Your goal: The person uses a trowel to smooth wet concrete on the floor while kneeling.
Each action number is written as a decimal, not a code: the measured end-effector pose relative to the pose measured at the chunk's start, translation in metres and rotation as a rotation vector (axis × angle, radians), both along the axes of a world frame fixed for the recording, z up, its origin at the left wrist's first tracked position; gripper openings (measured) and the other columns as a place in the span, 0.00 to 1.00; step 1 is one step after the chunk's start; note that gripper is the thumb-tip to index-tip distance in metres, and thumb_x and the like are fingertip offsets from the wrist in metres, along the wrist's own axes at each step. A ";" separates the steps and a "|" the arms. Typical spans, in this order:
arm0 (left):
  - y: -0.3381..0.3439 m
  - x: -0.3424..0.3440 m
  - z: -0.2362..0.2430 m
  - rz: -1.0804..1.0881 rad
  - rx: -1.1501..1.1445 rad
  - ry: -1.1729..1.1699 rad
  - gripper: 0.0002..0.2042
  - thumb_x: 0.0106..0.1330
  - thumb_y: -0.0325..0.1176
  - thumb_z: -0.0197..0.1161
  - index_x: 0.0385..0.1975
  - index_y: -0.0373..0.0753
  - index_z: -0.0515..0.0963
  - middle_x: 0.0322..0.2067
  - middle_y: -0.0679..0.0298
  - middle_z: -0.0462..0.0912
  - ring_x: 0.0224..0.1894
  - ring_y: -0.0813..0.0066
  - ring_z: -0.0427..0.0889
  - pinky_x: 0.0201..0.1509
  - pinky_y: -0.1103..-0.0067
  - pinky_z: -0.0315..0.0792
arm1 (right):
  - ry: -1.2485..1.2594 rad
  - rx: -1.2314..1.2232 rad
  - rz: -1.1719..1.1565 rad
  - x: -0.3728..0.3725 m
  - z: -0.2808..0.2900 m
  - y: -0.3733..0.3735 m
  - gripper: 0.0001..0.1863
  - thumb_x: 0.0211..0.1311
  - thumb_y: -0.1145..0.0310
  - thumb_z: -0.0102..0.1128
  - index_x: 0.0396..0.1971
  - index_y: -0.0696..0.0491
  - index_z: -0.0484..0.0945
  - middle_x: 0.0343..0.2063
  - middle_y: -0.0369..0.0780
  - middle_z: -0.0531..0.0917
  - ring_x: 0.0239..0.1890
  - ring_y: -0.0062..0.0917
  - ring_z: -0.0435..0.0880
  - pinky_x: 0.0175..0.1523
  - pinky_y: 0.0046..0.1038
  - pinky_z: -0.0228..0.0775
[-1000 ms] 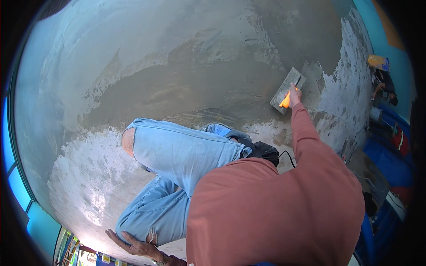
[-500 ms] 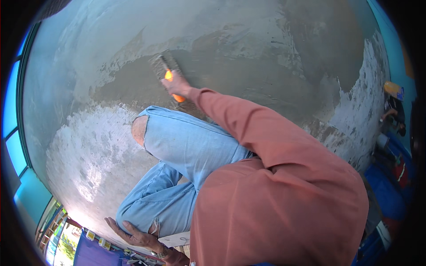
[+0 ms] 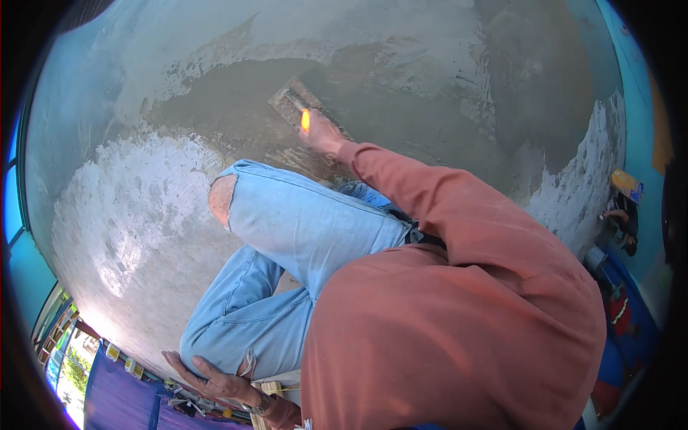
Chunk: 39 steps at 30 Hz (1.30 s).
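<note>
My right hand point(image 3: 322, 135) is wrapped round the orange handle of a steel finishing trowel point(image 3: 287, 104). Its rectangular blade, smeared with grey cement, lies on or just above the wet cement layer point(image 3: 215, 93) beyond my bent knee. Fresh ridges and smears show in the layer near the blade. At the lower left my left hand point(image 3: 221, 383) rests against my other knee in light blue jeans, fingers spread and holding nothing.
A paler, rough stretch of floor point(image 3: 136, 208) spreads left of my legs. Purple sheeting point(image 3: 118, 387) and clutter lie at the lower left. By the turquoise wall point(image 3: 641, 115) at right are a yellow package point(image 3: 627, 185), another person point(image 3: 622, 221) and blue items.
My right hand has swept the trowel to the right across the wet cement. The left hand stays by the knee. The whole view has shifted slightly.
</note>
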<state>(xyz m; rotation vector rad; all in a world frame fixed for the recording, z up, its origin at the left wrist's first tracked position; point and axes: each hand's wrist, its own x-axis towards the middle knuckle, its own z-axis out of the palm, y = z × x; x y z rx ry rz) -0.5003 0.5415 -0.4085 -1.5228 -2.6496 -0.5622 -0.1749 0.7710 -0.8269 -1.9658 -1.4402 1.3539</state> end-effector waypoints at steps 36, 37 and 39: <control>0.028 0.010 -0.007 -0.257 0.120 -0.074 0.26 0.83 0.41 0.55 0.74 0.31 0.69 0.74 0.52 0.72 0.75 0.56 0.70 0.79 0.63 0.62 | 0.086 0.020 -0.811 0.392 0.009 -0.185 0.23 0.70 0.49 0.71 0.44 0.54 0.76 0.28 0.35 0.79 0.24 0.21 0.81 0.26 0.27 0.76; 0.028 0.011 -0.007 -0.258 0.126 -0.072 0.26 0.83 0.41 0.55 0.74 0.31 0.69 0.74 0.52 0.72 0.75 0.56 0.70 0.79 0.63 0.62 | 0.147 0.036 -0.741 0.371 0.012 -0.161 0.22 0.70 0.50 0.71 0.43 0.54 0.77 0.27 0.35 0.79 0.25 0.21 0.81 0.27 0.28 0.76; 0.028 0.013 -0.007 -0.250 0.117 -0.073 0.26 0.83 0.41 0.55 0.74 0.31 0.69 0.74 0.52 0.71 0.75 0.56 0.70 0.79 0.63 0.62 | 0.209 0.015 -0.546 0.324 0.026 -0.108 0.21 0.73 0.49 0.69 0.40 0.51 0.73 0.25 0.33 0.76 0.21 0.17 0.79 0.27 0.25 0.75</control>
